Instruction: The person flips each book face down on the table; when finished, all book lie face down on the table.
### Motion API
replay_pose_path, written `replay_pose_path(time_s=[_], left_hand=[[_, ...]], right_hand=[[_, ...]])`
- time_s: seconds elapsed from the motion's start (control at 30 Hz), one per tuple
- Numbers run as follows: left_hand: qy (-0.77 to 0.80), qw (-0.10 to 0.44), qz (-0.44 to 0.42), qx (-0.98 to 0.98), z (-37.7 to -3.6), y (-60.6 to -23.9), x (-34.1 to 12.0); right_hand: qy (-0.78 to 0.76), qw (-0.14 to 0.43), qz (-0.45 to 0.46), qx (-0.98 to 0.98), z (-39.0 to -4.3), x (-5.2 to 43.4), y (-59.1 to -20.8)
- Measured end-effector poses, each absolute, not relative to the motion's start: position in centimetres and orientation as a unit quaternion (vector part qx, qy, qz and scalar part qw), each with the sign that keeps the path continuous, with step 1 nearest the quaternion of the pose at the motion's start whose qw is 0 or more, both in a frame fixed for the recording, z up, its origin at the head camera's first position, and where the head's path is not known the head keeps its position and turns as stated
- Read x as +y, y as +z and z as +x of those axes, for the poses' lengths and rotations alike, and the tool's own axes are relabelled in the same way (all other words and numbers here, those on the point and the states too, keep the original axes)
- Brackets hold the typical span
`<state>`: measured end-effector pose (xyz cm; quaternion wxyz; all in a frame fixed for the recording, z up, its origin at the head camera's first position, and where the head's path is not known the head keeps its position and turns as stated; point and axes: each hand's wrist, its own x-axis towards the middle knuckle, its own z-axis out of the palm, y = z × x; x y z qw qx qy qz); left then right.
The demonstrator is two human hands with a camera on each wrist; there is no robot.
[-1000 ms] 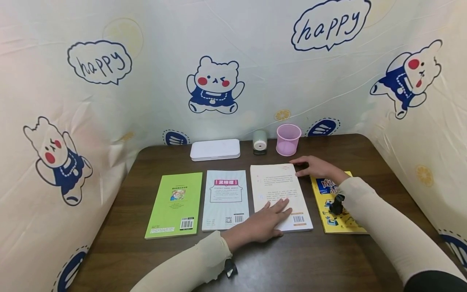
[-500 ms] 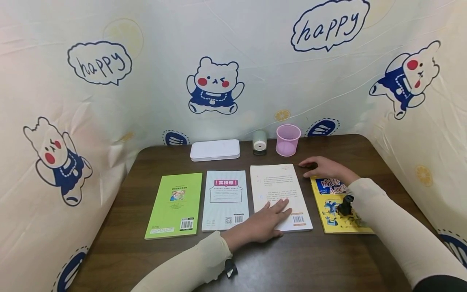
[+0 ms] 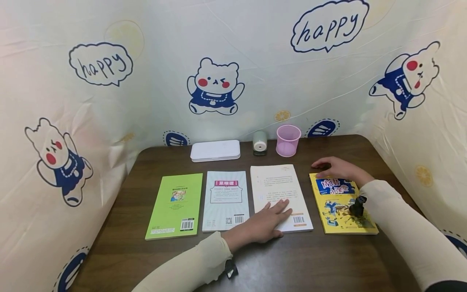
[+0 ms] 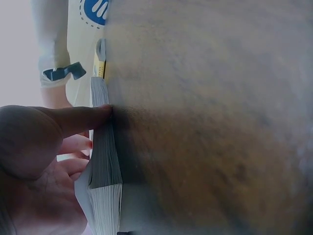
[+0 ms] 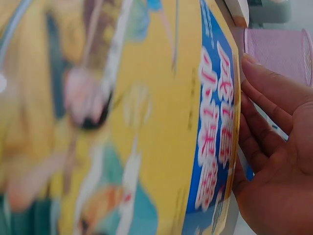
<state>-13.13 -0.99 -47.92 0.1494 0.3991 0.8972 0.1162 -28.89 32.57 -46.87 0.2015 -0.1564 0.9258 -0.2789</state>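
Note:
My left hand (image 3: 264, 224) rests on the lower part of a thick white book (image 3: 275, 180), its fingers spread over the cover. In the left wrist view the thumb (image 4: 80, 119) lies against the edge of the page block (image 4: 105, 208). My right hand (image 3: 343, 168) is at the top edge of a yellow book (image 3: 330, 200) with a blue title panel, fingers loosely bent. The right wrist view has its fingertips right at that top edge. Left of the white book lie a light blue book (image 3: 224, 209) and a green book (image 3: 171, 211).
Along the back of the brown table (image 3: 120, 259) stand a flat white case (image 3: 215, 151), a small green-grey pencil sharpener (image 3: 260, 142) and a pink cup (image 3: 288, 142). A patterned curtain (image 3: 153, 81) encloses the table at the back and sides.
My right hand has moved right, from the top right corner of the white book to the top edge of the yellow one. The left hand and the books have stayed in place.

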Motion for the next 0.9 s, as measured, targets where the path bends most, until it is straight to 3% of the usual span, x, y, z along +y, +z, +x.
replay_pose_path(time_s=[0.9], left_hand=[[0.100,0.142,0.396,0.902,-13.0,-47.8,-0.9]], right_hand=[[-0.290,0.198,-0.103,0.931,-27.4,38.9,-47.3]])
